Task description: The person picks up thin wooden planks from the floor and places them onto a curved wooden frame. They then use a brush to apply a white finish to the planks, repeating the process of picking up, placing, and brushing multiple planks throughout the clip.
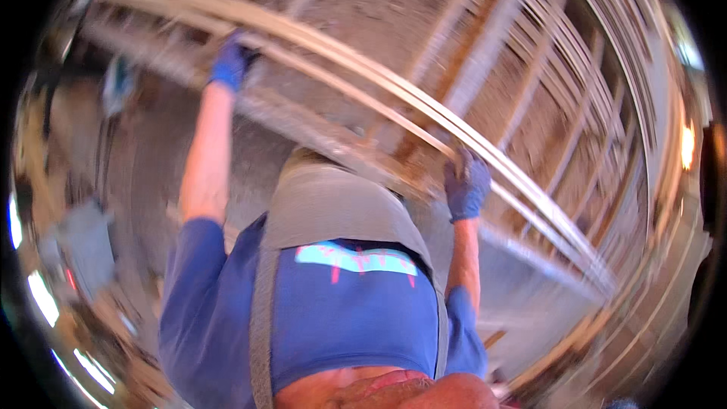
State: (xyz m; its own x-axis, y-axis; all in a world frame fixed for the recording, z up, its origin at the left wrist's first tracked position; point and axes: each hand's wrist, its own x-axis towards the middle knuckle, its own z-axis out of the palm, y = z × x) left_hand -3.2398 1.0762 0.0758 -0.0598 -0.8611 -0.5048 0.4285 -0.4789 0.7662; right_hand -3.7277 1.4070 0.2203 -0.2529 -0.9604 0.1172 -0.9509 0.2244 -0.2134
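Observation:
Several long, pale wooden strips (382,76) lie side by side across the view, slanting from the far left down to the near right. My left hand (231,62), in a blue and dark work glove, is closed on the near strip towards its left part. Further right, my right hand (467,184), gloved alike, has its fingers curled over the same near edge. Motion blur and the strips hide some of the fingertips. A grey apron (341,208) covers my front just behind the strips.
Beneath the strips runs a frame with a rough near beam (303,125) and several crossbars (485,38). More long strips (617,0) lie at the far right. A grey object (83,246) stands at the left, blurred.

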